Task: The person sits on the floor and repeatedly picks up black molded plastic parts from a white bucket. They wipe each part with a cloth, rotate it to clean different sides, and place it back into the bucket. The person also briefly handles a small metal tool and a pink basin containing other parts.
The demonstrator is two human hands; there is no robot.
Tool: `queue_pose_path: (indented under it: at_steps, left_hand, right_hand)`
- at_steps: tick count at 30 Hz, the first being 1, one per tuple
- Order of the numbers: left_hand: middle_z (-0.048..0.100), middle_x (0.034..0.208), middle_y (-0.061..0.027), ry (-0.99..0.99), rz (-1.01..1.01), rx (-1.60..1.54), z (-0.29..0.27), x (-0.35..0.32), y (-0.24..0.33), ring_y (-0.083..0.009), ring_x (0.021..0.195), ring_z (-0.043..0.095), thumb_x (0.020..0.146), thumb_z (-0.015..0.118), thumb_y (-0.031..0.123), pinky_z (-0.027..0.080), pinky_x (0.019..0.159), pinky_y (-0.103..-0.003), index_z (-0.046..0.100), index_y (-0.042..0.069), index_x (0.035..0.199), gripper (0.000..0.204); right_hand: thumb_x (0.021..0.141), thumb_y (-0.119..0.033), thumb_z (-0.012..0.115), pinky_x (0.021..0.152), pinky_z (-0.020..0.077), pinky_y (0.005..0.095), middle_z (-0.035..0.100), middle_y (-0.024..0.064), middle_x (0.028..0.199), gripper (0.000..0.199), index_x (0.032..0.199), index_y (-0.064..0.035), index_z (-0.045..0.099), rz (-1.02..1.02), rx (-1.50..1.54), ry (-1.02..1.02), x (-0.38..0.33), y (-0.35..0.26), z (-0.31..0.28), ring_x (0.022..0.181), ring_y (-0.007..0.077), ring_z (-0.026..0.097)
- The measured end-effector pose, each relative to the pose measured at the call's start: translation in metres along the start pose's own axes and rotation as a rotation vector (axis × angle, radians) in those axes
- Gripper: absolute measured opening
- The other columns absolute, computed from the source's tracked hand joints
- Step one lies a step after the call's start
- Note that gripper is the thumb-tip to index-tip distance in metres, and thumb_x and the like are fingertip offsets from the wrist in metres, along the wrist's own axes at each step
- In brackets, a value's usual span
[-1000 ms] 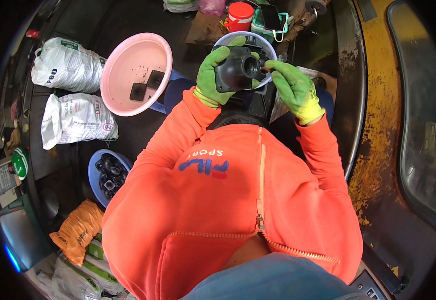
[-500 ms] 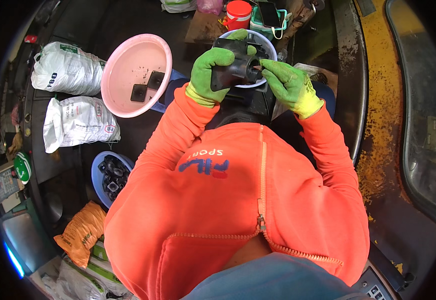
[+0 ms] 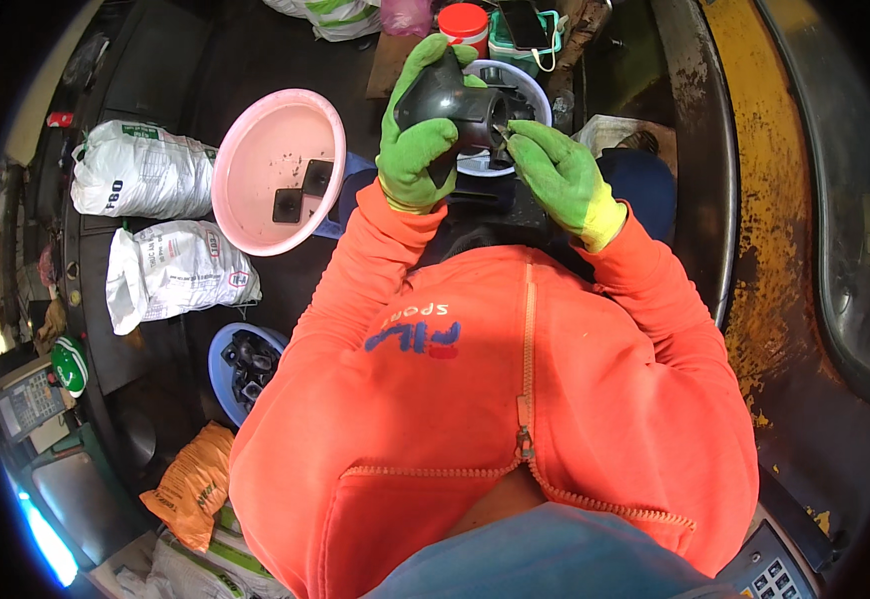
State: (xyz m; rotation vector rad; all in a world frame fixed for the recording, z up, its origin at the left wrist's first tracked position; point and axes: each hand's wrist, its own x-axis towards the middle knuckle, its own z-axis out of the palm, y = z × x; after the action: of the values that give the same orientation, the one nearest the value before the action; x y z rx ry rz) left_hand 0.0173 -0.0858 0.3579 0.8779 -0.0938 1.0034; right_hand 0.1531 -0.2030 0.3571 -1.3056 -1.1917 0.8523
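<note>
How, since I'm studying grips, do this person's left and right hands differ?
The left hand grips the wide end of the black part; the right hand is at its narrow, tubular end. The left hand's fingers are spread; the right hand's fingers sit close together. Both wear green gloves.

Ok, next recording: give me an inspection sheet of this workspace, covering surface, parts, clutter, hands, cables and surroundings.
Surface: dark floor between basins and sacks.
Parts: black flared part in hand; pink basin holding two black square parts; blue basin containing black parts; lilac basin beyond the hands, partly hidden.
Clutter: two white sacks, orange bag, red-lidded container, phone above a teal box.
Hands: left hand, green-gloved, grips the flared part; right hand, also gloved, pinches a small object, too indistinct to name, at the part's round end.
Cables: white cord beside the phone; connection unclear.
Surroundings: worn yellow panel at right; control panel with buttons lower right.
</note>
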Motion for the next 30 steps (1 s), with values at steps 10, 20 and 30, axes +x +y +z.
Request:
queue_pose_path:
  at_steps: [10,20,30]
  left_hand:
    - [0.041,0.138,-0.0194,-0.285,0.438,0.721,-0.016,0.005,-0.003,-0.0249,0.108,0.054,0.077,0.076,0.019,0.045,0.095,-0.039,0.043,0.010,0.137,0.069]
    - [0.037,0.140,-0.0207,-0.349,0.556,0.755,-0.022,0.011,-0.005,-0.0278,0.113,0.049,0.082,0.075,0.028,0.044,0.096,-0.042,0.038,0.014,0.142,0.072]
    - [0.009,0.159,-0.0121,-0.302,0.353,0.479,-0.006,-0.005,-0.028,-0.0302,0.146,0.018,0.081,0.075,0.027,0.030,0.112,-0.046,-0.003,0.021,0.155,0.107]
  right_hand:
    - [0.099,-0.024,0.052,0.055,0.0358,0.0180,0.054,-0.0035,0.076,0.028,0.109,-0.0013,0.063,0.456,0.420,-0.070,-0.007,-0.048,0.000,0.064,0.0020,0.044]
    - [0.101,-0.030,0.045,0.039,0.0246,0.0210,0.047,-0.0030,0.066,0.030,0.104,-0.0043,0.060,0.731,1.053,-0.355,-0.007,-0.049,-0.008,0.045,0.0050,0.030]
    - [0.089,-0.014,0.061,0.066,0.0488,0.0252,0.066,0.0003,0.090,0.025,0.110,-0.0030,0.065,0.140,0.140,-0.103,0.029,-0.044,-0.026,0.077,0.0120,0.060]
